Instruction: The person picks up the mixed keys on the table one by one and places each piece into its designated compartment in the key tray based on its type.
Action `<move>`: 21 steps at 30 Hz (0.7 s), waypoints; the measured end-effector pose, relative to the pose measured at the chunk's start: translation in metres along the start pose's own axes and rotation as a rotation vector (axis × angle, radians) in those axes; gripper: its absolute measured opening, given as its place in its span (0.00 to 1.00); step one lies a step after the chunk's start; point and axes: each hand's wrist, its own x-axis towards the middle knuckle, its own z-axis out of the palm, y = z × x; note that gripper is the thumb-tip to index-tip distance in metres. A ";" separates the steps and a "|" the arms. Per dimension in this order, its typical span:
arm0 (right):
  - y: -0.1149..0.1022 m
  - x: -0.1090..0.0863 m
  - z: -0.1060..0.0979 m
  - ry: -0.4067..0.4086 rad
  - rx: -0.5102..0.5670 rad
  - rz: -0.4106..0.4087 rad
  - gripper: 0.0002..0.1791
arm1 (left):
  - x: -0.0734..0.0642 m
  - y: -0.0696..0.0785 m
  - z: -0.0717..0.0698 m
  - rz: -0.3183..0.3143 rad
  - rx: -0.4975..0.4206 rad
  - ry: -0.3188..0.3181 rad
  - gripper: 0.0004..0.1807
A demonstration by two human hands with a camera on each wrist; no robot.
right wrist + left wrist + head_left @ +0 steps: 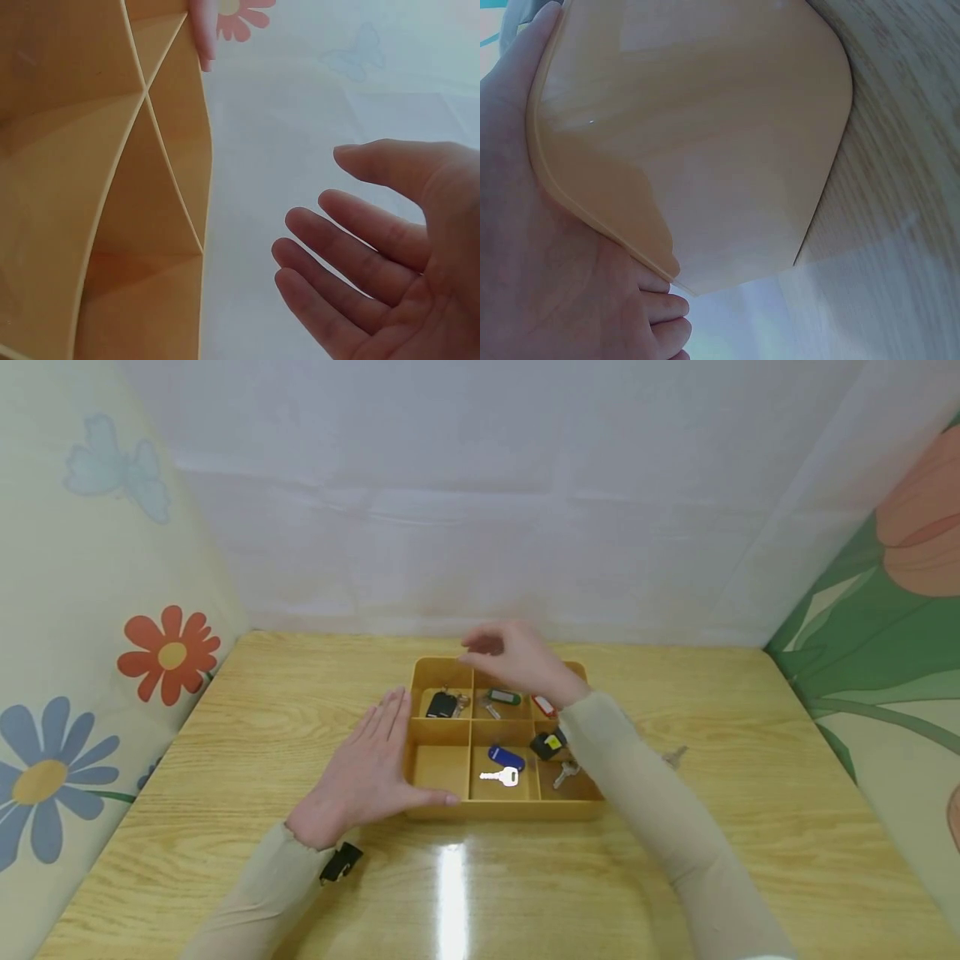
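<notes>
A yellow divided organizer box (pixel 502 811) stands on the table, with several compartments. My left hand (pixel 367 768) lies flat against its left side, fingers straight and thumb stretched along the front rim. Above the box's back wall is my right hand (pixel 517 656), fingers loosely bent, holding nothing in the right wrist view. In the back row lie a black key fob (pixel 442 704) with a key, a green tag (pixel 503 697) with a key, and a red tag (pixel 543 705). The front row has a blue tag (pixel 506 758), a silver key (pixel 501 777) and a black-and-yellow item (pixel 548 744) beside another key (pixel 566 774).
On the table by my left wrist lies a small black item (pixel 341 862) with gold-coloured parts. A key (pixel 674 757) rests right of my right forearm. A white cloth (pixel 480 527) hangs behind the table, and floral panels (pixel 82 693) stand at both sides.
</notes>
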 end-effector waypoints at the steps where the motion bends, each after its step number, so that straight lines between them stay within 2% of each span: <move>1: 0.000 -0.001 -0.001 0.002 0.005 -0.001 0.19 | 0.000 0.000 0.000 -0.001 0.001 -0.001 0.82; 21: 0.002 -0.017 -0.016 0.033 0.028 -0.032 0.19 | -0.001 0.000 -0.001 -0.004 0.000 0.000 0.82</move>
